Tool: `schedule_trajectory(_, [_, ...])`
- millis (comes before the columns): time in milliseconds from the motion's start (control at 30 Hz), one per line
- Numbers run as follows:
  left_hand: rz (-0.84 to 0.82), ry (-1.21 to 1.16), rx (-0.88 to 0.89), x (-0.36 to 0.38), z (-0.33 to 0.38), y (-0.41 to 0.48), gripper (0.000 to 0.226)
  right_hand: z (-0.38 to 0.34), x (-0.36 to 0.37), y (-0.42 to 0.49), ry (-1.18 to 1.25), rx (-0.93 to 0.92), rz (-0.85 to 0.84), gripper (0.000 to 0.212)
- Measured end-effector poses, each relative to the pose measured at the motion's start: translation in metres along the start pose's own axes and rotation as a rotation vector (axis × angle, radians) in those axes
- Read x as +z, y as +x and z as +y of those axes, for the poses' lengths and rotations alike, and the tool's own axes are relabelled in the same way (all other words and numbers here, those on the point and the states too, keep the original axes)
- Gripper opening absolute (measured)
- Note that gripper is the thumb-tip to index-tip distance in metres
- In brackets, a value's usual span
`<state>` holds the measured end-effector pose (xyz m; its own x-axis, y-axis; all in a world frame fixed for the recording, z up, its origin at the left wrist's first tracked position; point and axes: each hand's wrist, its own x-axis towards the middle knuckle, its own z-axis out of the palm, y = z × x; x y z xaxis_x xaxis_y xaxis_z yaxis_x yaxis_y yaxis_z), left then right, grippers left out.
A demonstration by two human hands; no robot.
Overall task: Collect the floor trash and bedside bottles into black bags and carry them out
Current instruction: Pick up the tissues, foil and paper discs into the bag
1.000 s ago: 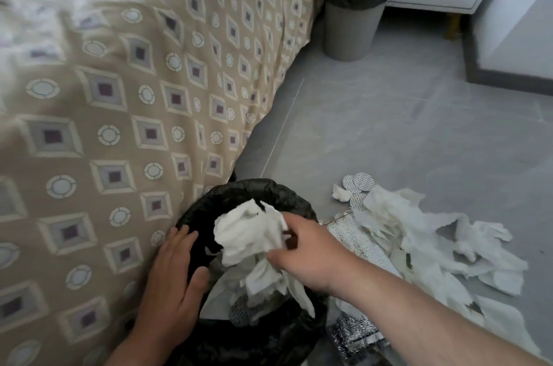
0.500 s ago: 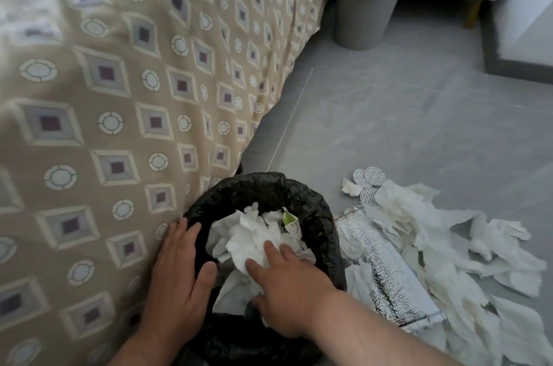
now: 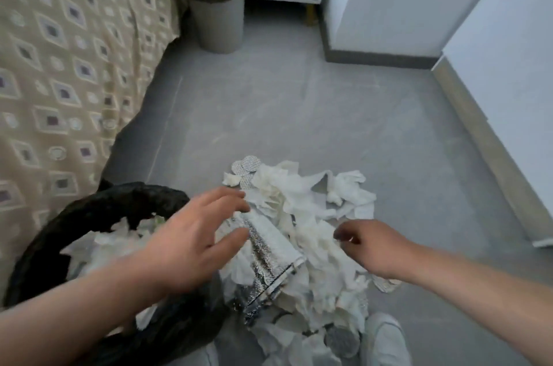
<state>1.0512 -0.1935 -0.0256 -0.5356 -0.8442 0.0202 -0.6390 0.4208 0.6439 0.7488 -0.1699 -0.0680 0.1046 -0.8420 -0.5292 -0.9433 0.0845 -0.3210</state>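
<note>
My left hand [image 3: 191,237] is spread wide and holds nothing. My right hand [image 3: 369,246] is loosely curled and holds nothing too. The paper trash [image 3: 302,216] lies on the floor [image 3: 299,114] between my hands, beside the black bag [image 3: 98,210]. The shiny wrapper [image 3: 266,252] runs long, away from me, and its far end sits just under my left fingers, so I think that hand grabs first

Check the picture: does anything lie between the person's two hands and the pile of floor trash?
Nothing visible does. The left hand hovers open over the silver foil wrapper, and the right hand sits directly above the paper pile, with the black bag off to the left.
</note>
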Motion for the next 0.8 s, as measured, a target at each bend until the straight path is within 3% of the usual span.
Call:
schedule_trajectory(100, [-0.434,0.138,-0.088,0.057,-0.002,0.048,0.052,0.059,0.019,0.011,0.422,0.35,0.014,0.027])
schedule_trajectory(200, [-0.744,0.56,-0.046,0.101,-0.026,0.077,0.061,0.097,0.039,0.026,0.35,0.394,0.033,0.029])
schedule_trajectory(267, [-0.767,0.847,-0.02,0.116,-0.043,0.091,0.075,0.105,0.05,0.033,0.293,0.377,0.019,0.035])
schedule_trajectory(333, [-0.741,0.981,-0.069,0.123,-0.058,0.1,0.077,0.105,0.06,0.035,0.287,0.356,-0.043,0.037])
schedule_trajectory(500, [-0.692,0.878,-0.013,0.132,-0.072,0.113,0.063,0.107,0.082,0.032,0.219,0.33,-0.055,0.045])
schedule_trajectory(600, [-0.681,0.779,-0.342,0.139,-0.065,0.11,0.055,0.11,0.092,0.032,0.185,0.334,-0.011,0.049])
schedule_trajectory(667, [-0.802,0.726,-0.558,0.145,-0.058,0.106,0.059,0.109,0.095,0.032,0.199,0.325,0.02,0.052])
schedule_trajectory(733, [-0.938,0.681,-0.664,0.157,-0.057,0.099,0.058,0.107,0.095,0.033,0.235,0.339,0.039,0.053])
schedule_trajectory(800, [-0.893,0.628,-0.805,0.17,-0.058,0.089,0.081,0.107,0.096,0.035,0.248,0.362,0.063,0.056])
